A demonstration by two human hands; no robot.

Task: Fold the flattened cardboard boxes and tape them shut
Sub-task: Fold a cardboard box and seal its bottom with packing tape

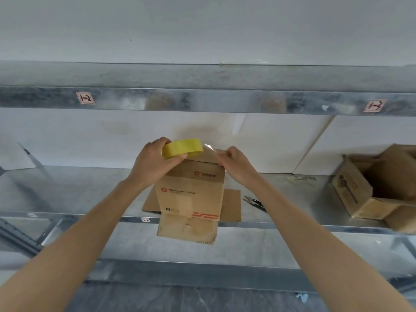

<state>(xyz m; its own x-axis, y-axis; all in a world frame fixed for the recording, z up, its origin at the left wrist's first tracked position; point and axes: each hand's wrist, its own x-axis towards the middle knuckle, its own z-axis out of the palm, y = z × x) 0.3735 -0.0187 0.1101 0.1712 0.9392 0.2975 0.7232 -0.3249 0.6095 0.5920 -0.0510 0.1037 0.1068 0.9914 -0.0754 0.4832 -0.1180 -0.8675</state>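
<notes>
head | worn view | faces forward-down | close over metal shelf point(67, 190)

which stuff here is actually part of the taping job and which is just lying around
In the job:
cardboard box, standing on the shelf
yellow tape roll, gripped by the left hand
tape strip, pinched by the right hand

Lying about:
snips, untouched right of that box; may cut tape later
open box at far right

Matt brown cardboard box point(191, 190), glossy yellow tape roll point(182, 148), dull galvanized metal shelf point(90, 190).
</notes>
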